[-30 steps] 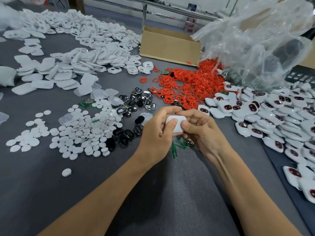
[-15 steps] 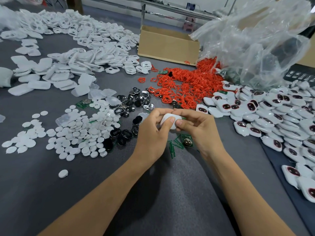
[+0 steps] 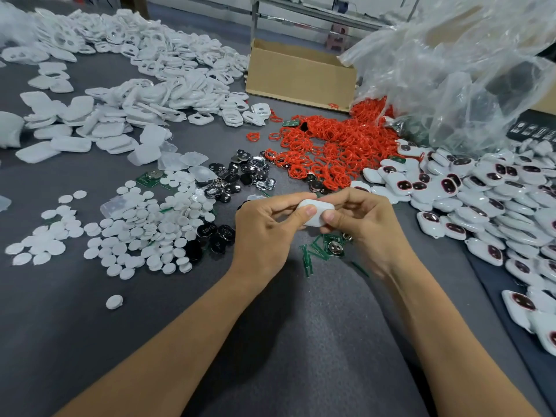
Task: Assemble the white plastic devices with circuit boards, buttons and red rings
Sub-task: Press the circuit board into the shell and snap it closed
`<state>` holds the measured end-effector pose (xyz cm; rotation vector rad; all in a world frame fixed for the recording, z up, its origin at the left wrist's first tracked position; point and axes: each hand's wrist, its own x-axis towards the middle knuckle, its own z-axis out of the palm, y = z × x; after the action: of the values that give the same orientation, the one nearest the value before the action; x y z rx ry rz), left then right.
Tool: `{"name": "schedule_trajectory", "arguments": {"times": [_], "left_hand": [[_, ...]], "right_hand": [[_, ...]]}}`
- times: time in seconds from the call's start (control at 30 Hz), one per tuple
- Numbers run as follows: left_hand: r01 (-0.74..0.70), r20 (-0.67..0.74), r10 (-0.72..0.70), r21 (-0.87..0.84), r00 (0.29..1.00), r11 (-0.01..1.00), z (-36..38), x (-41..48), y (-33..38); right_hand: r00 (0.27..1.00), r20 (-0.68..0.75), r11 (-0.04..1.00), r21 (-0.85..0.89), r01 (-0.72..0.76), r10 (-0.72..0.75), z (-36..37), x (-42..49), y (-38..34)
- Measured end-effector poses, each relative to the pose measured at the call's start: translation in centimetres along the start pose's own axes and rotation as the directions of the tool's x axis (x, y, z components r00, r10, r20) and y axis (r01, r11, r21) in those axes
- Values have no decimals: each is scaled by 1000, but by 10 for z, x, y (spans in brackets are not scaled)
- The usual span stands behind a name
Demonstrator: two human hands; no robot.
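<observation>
Head view:

- Left hand (image 3: 264, 233) and right hand (image 3: 364, 227) meet mid-frame, raised just above the grey felt-covered table (image 3: 150, 326).
- Both grasp one rounded white plastic device shell (image 3: 316, 212). Left thumb sits on its near left face, right thumb on its near right edge, and the other fingers of both curl over the top and far side. The shell's smooth side faces the camera; its other side is hidden.
- Directly below the right hand: small green circuit board with a silver coin cell (image 3: 334, 246), flat on the table, with thin green strips (image 3: 307, 260) scattered beside it.
- Left of the left hand: spread of flat white round plastic buttons (image 3: 144, 230). One lone button lies nearer the camera.
- Just beyond the left hand: cluster of black and chrome metal pieces (image 3: 240, 176). Type cannot be read.
- Beyond both hands: loose pile of thin red rubber rings (image 3: 337, 145).
- Right of the right hand: heap of white devices with dark red oval windows (image 3: 481, 191), running along the table edge.
- Far left and beyond: mounds of empty white plastic shell halves (image 3: 135, 94), with a few translucent clear covers (image 3: 180, 159) closer in.
- Behind the rings: open brown cardboard box (image 3: 301, 73). To its right, crumpled clear plastic bag (image 3: 451, 70).
</observation>
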<state>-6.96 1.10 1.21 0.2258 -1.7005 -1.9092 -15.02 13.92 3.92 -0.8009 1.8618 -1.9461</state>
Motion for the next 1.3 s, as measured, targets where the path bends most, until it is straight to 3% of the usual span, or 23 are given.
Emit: {"name": "schedule_trajectory", "arguments": {"times": [0.27,0.37,0.47,0.7,0.9,1.07,1.23,1.3], "left_hand": [[-8,-44,8,-14,999,1000,2,0,2],[70,-80,-76,-70,994,995,3,1,1],[167,-101,-190,-205,977,964,2,3,2],[239,15,-242,-218,970,946,3,3,1],[213,36,-210,-156,977,964,3,3,0],[160,65,-152,-150,986,976,2,4,1],[260,80,-247,-290,966,921,4,5,0],[252,61,-245,-289,968,923,3,7,0]], "right_hand": [[996,-84,995,-100,30,-38,11,-1,0],[992,-121,994,-106,3,-16,19,0,2],[998,-66,991,-132,12,-21,22,0,1],[998,-49,938,-345,27,-47,12,0,3],[996,-85,943,-333,-4,-25,11,1,5],[984,-108,901,-427,83,-141,11,-1,6],[883,-60,719,-607,339,-466,13,-1,8],[875,-24,695,-618,368,-484,13,-1,10]]}}
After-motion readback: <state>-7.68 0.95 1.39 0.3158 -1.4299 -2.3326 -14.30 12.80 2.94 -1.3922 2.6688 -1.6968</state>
